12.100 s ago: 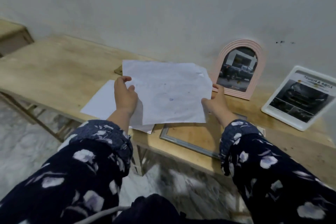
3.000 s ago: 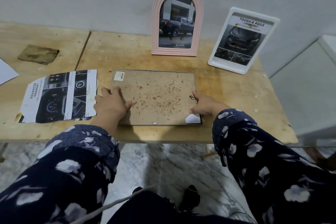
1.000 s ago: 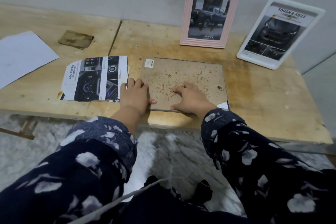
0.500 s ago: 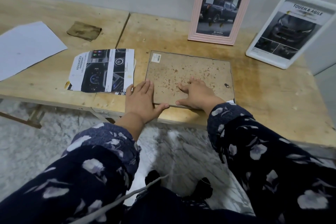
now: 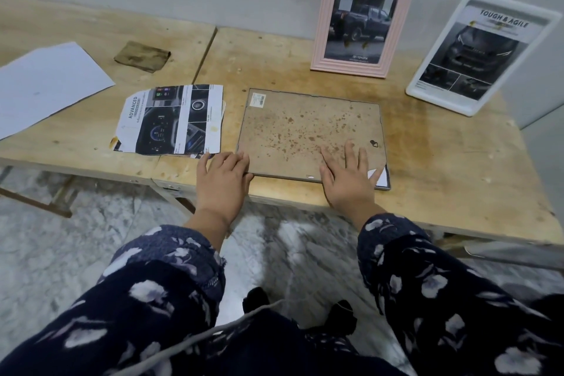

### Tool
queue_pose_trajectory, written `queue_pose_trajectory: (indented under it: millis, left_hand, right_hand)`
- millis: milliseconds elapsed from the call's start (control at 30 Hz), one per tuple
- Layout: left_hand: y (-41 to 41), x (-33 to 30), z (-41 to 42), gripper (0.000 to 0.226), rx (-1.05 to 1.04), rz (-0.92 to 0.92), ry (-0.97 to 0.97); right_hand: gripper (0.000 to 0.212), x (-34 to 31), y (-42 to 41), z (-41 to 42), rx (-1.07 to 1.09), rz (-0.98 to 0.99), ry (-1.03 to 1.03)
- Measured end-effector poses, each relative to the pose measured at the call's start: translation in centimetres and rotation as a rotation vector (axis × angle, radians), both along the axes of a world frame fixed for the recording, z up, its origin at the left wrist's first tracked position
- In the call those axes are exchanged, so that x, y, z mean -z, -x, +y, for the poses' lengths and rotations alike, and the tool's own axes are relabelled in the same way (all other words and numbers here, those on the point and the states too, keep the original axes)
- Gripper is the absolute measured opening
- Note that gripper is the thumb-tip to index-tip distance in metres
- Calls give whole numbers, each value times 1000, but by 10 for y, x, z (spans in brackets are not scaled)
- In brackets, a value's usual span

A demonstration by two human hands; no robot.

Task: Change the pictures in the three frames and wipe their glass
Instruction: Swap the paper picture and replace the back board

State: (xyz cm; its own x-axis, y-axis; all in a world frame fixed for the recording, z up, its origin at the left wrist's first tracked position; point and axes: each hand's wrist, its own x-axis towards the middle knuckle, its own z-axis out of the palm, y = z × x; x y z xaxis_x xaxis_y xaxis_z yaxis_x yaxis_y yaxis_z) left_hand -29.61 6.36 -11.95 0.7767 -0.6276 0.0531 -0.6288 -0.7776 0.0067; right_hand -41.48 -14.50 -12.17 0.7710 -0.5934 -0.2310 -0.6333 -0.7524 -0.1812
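Under right grip (image 5: 348, 175): frame (image 5: 311, 134) face down on counter (image 5: 442, 168), stained backing up, long axis running left-right along near counter edge. Right grip flat and spread on backing near its right near corner, clasping nothing. Left grip (image 5: 224, 180) open too, fingertips at frame's left near corner, palm on counter. White paper corner pokes out just right of right grip. Cut picture (image 5: 172, 119) lies just beyond left grip, left of frame. Left grip nearer picture; right nearer frame's hanger side. Judgement: backing needs seating or lifting next.
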Motion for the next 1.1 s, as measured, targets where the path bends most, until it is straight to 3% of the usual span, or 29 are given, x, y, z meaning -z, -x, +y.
queue_pose_trajectory:
  millis: [133,200,300,400,567,733,900,1033,1100]
  left_hand:
    - [-4,0,-2,44,20,12,33]
    - [-7,-3,-5,44,4,73,91]
    - [-9,-10,-13,48,-199,189,223]
    - [-9,-9,-21,52,-296,243,188]
    - [-4,-8,-26,58,-358,331,247]
    - [-15,-20,-37,60,-484,411,563]
    - [-40,-66,-53,53,-512,495,961]
    - [-55,-91,-68,51,-429,599,1153]
    - [-61,-98,-75,49,-336,552,1184]
  right_hand:
    - [48,-4,-1,-11,-52,46,-62]
    - [49,-11,4,-22,-35,-24,-33]
    - [49,-20,15,-36,340,-233,10]
    - [43,-14,25,-52,650,-339,-225]
    - [37,-11,34,-58,570,-366,-298]
    - [29,-32,29,-57,771,-549,-338]
    - [48,-75,13,-59,1004,-977,-561]
    - [41,-101,-4,-68,1036,-1182,-746]
    - [44,-110,-11,-74,1012,-1206,-820]
